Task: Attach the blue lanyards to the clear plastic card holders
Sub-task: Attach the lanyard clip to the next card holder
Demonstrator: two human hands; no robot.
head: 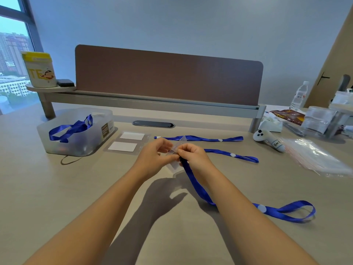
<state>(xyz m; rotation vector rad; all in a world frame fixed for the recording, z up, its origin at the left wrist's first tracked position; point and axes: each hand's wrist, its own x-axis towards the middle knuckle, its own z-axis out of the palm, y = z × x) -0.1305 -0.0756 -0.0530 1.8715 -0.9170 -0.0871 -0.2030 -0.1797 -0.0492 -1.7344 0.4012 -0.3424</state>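
While both hands meet over the middle of the desk [57, 188], the left hand [152, 155] pinches a clear plastic card holder [174, 163] by its upper edge, fingers closed on it and the holder lifted off the surface, tilted. Just beside it, touching, the right hand [193, 155] has its thumb and fingers closed on the dark clip end of a blue lanyard [200, 190] at the holder's top edge — whether the clip is through the slot cannot be told. From that hand the lanyard runs down and to the right across the desk, ending in a loop with a white round button on it.

Beyond the hands lie two more blue lanyards [202, 139], stretched flat, one behind the other. To their left, two card holders with white inserts [126, 143] lie flat, side by side. Further left stands a translucent bin [76, 131] with more blue lanyard draped over its rim. On the right side are a clear plastic bag [315, 157] and a small white toy-like object [269, 139] — both well apart from the hands.
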